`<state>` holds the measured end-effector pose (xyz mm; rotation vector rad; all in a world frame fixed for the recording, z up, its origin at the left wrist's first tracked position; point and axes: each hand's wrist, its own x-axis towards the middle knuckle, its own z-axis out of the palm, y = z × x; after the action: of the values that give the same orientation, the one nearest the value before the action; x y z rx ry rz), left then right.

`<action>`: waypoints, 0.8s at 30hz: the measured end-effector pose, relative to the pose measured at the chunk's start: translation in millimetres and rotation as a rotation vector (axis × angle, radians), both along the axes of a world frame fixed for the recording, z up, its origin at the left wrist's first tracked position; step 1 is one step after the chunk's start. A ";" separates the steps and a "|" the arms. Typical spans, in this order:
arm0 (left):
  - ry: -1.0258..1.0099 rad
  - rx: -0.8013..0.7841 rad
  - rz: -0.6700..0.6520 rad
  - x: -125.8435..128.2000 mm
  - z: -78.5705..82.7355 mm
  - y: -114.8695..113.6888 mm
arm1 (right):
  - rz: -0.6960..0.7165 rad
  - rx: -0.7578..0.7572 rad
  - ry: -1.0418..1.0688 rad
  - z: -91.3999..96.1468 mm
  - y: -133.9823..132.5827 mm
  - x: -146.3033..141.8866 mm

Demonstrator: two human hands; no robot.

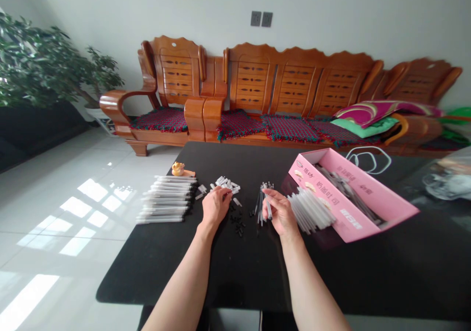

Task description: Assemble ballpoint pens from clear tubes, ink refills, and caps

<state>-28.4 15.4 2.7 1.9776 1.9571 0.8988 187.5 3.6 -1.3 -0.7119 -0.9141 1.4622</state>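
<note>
**A:** Where are we?

**B:** A living room: a carved wooden sofa (294, 83) along the far wall, a glossy tiled floor off to the left, and a black table (154, 277) right in front of the person.

**A:** What's on the table?

**B:** On the right, a pink cardboard box (348, 218) lies open, with a heap of clear plastic tubes (311, 211) at its near-left side. On the left, a tidy row of white pens (165, 198) lies side by side, their long axes running left to right. Between them sit small white pieces (224, 184) and, nearer the person, a scatter of small black parts (237, 225).

**A:** And the hands?

**B:** The left hand (216, 206) is curled, its fingertips down at the near edge of the white pieces; I cannot tell whether it pinches one. The right hand (281, 213) pinches a thin pen refill (269, 208) between thumb and fingers.

**A:** How does that refill lie?

**B:** Tilted, its long axis running roughly far to near, just right of a loose bunch of refills (260, 201). The right hand is the nearer; the left hand is off to its left.
</note>
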 end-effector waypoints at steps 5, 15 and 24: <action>0.185 -0.099 -0.068 3.8 0.7 -4.2 | -0.012 -0.007 -0.004 -1.6 0.2 0.6; 0.228 -0.112 0.051 10.6 1.2 -3.1 | 0.005 0.003 -0.015 -1.1 -1.2 0.1; 0.186 -0.089 0.139 11.3 -0.9 -2.9 | 0.038 -0.040 -0.006 -2.1 -2.1 0.2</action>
<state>-17.1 12.5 1.8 1.9576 2.2185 0.6644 187.6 1.5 -3.4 -0.7320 -0.9099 1.5163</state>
